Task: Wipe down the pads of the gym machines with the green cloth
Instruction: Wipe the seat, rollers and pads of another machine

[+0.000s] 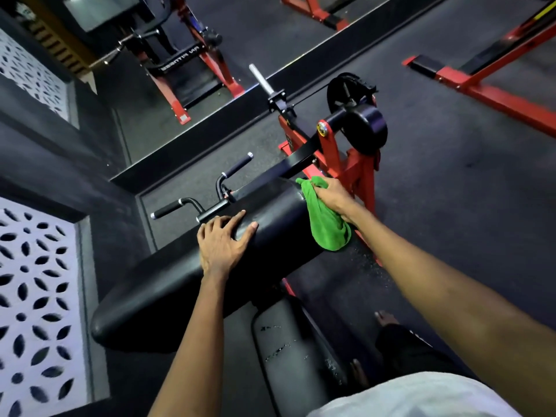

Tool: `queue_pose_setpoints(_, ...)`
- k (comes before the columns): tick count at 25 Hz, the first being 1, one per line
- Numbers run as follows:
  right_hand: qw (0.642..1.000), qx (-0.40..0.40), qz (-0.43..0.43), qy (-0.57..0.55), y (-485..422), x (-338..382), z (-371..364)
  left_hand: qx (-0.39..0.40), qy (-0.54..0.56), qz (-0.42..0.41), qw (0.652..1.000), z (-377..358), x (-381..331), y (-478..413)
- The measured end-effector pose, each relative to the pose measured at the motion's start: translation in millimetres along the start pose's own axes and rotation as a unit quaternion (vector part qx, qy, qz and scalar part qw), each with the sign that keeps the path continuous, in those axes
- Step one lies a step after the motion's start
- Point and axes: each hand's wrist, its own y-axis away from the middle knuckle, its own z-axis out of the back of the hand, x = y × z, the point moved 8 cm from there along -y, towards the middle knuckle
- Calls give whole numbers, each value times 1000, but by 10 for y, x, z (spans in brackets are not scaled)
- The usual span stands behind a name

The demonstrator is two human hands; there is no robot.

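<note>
While the right hand [332,197] bunches the cloth [326,224] in curled fingers at the far end of the pad [168,284], most of the fabric hangs loose below the knuckles, over the pad's edge. From where I stand that looks like the weak spot. Only a small wad under the fingers meets the pad, so a stroke could leave streaks. The dangling tail could also catch on the red frame [358,173], which stands just beyond the fingertips. A black bar [296,162] crosses right past those fingertips too, so a hard push forward may rap the knuckles.

The left hand [222,242] lies flat on the pad, fingers spread and holding nothing. The patch beneath its palm would go unwiped unless it shifts. Ahead of the left fingertips two handles [237,165] jut out, close enough to block a long sweep that way. Beyond the right hand sits a roller [365,127], and nearer than both wrists lies a second, scuffed pad [288,350].
</note>
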Motion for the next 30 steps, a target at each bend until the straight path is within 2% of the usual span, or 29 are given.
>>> queue_pose_setpoints(4, 998, 26, 50, -3, -110, -77, -6, 35, 37, 46, 998, -46, -10, -45)
queue_pose_setpoints(7, 996, 60, 62, 6, -130, -318, 23, 35, 115, 89, 989, -149, -436, -70)
queue_pose_setpoints(9, 994, 94, 58, 21, -99, -537, 73, 22, 124, 135, 983, -191, -729, -129)
queue_pose_setpoints(11, 993, 113, 22, 39, -95, -822, 110, 21, 116, 180, 977, -206, -850, -182)
queue_pose_setpoints(13, 988, 140, -25, 54, -158, -1096, 78, 37, 104, 191, 975, -233, -933, -205)
queue_pose_setpoints(20, 965, 192, -158, 86, -422, -1400, -77, 76, 70, 242, 965, -302, -1157, -299)
queue_pose_setpoints(24, 961, 185, -183, 87, -469, -1528, -133, 108, 68, 257, 958, -311, -1142, -298)
queue_pose_setpoints(30, 948, 193, -230, 109, -369, -1844, -63, 84, 56, 262, 960, -281, -1161, -304)
